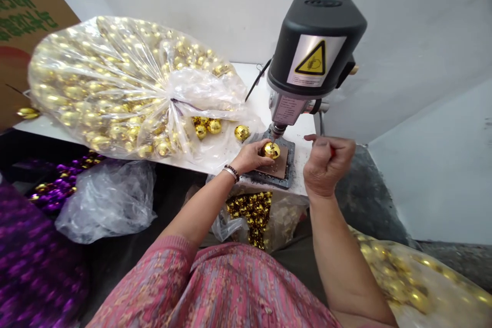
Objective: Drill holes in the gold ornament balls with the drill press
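Between the thumb and fingers of my left hand (251,157) is a shiny gold mirror-tiled ball (272,150). It rests on a brown board (280,165) over the dark base plate (291,164) of a bench drill press (311,56). The drill's chuck (277,130) is right above the ball, and its thin bit reaches the ball's top; how deep I cannot tell. My right hand (326,164) is closed around a red-tipped handle (332,151) at the drill's right side, most of it hidden by the fingers.
A large clear bag of gold balls (100,87) covers the table's left. A loose gold ball (242,132) lies near the base. Below the table edge hangs an open bag of gold balls (251,215); another bag (411,282) is at lower right. A wall stands behind the drill.
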Tool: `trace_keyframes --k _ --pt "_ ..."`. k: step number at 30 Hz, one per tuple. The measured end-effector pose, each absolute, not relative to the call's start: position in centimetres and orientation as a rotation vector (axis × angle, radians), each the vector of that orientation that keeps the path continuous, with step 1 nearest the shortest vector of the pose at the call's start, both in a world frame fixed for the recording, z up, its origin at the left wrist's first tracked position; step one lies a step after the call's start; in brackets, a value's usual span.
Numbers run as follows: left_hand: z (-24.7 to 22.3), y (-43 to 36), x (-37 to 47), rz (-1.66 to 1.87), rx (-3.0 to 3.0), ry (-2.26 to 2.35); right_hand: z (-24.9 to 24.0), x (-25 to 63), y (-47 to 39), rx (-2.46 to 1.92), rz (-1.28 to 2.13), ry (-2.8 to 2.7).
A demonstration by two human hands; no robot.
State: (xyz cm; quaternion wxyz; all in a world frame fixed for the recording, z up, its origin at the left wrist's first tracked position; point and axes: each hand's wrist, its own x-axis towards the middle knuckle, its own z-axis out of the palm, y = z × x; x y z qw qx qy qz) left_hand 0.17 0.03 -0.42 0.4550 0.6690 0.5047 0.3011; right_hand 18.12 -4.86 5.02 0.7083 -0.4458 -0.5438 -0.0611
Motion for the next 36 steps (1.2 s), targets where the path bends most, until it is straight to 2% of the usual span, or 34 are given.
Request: trace_keyframes --k 6,10,16,21,26,29,32,36 --pt "-0.8 -0.3 0.3 0.771 1.673 1.246 11.0 18.5 -3.3 -1.024 -0.184 -1.126" --pt "-0.6 -1.8 -0.8 0.815 1.7 1.196 13.8 19.3 -2.1 -1.105 -0.053 -1.19" --pt "0.9 -3.6 -4.4 0.649 1.814 1.013 13.4 19.7 -2.6 -1.154 0.013 -1.232" --pt "1.4 0.6 -6.1 1.119 1.468 1.573 13.6 19.1 -3.2 -1.147 0.037 -1.167" --pt "0.2 5.2 -5.3 0.886 1.338 1.866 13.7 18.5 -3.8 -1.143 -0.002 -1.165" --pt "-0.8 5.9 -4.3 0.869 1.401 1.881 13.7 18.4 -4.1 -1.149 -0.011 -1.167" --pt "-0.9 5.3 -3.8 1.008 1.387 1.855 13.8 18.4 -4.3 -1.147 0.0 -1.164" --pt "0.5 2.6 -5.2 1.154 1.333 1.54 13.9 18.7 -4.3 -1.161 0.016 -1.206"
